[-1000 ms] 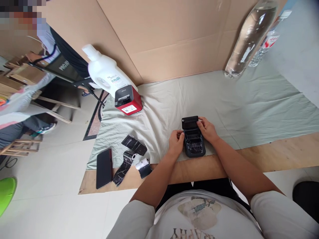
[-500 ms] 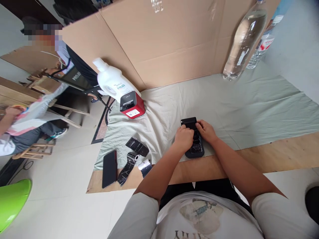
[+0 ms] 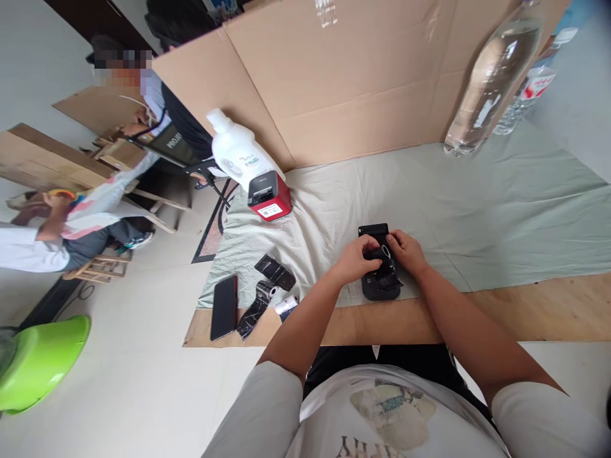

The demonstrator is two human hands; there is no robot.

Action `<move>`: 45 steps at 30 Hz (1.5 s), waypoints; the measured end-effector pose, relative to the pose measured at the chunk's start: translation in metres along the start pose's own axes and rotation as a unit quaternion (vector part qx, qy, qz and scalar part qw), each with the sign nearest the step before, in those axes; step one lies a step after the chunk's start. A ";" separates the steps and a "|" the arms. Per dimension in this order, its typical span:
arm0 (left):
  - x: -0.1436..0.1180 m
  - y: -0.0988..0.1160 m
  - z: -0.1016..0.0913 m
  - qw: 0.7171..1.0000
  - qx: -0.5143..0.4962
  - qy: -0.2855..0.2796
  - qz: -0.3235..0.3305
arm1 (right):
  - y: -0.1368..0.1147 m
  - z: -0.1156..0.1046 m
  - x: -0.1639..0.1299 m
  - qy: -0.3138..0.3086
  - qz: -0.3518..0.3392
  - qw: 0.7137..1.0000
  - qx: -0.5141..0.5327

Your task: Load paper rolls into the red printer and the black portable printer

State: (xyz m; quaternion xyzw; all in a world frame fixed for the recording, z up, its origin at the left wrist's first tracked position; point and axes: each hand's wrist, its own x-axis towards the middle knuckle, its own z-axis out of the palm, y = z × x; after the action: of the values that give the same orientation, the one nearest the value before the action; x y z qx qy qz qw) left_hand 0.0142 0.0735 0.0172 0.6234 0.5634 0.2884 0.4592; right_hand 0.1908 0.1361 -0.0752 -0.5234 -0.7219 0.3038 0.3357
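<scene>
**Both hands on the small black printer**

Leftmost, a green basin (image 3: pixel 35 359) sat on the pale floor, and people sat at wooden furniture beyond it. Next came the table's (image 3: pixel 525 312) near-left corner, where a phone (image 3: pixel 224 307) lay face up, just beside loose paper rolls (image 3: pixel 267 296) with dark strips trailing from them. Farther back on the cloth (image 3: pixel 477 210) stood a red printer (image 3: pixel 268 197), touching a white jug (image 3: pixel 236 149) behind it, with a cardboard screen (image 3: pixel 344 76) rising along the rear.

Near the table's front edge, about centre, rested the black printer (image 3: pixel 379 286), its lid (image 3: pixel 373 230) raised away from the person. The left hand (image 3: pixel 354 259) lay over the open bay, fingers curled together on a dark roll there. The right hand (image 3: pixel 407 250) met it from the other side, fingertips pinched on what looked like the roll's loose glossy strip, though the view was too small to be sure.

Far right, at the back, a large clear bottle (image 3: pixel 491 83) stood on the cloth, with a smaller bottle (image 3: pixel 527 95) just behind it.
</scene>
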 end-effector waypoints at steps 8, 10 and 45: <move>-0.087 -0.036 -0.063 0.974 -0.193 -0.069 -0.100 | 0.004 -0.002 -0.001 0.010 -0.007 1.000 -0.013; -0.115 -0.050 -0.094 0.980 -0.161 -0.017 -0.113 | 0.004 -0.002 -0.001 0.010 0.000 1.000 -0.022; -0.139 -0.033 -0.079 0.976 -0.178 -0.105 -0.071 | -0.016 0.000 -0.015 0.179 -0.104 0.978 0.006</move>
State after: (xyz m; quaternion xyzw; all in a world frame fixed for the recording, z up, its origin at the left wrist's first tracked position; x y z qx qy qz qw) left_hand -0.0973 -0.0432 0.0418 0.5164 0.4948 0.2836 0.6388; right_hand 0.1857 0.1175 -0.0653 -0.4894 -0.6985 0.1730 0.4927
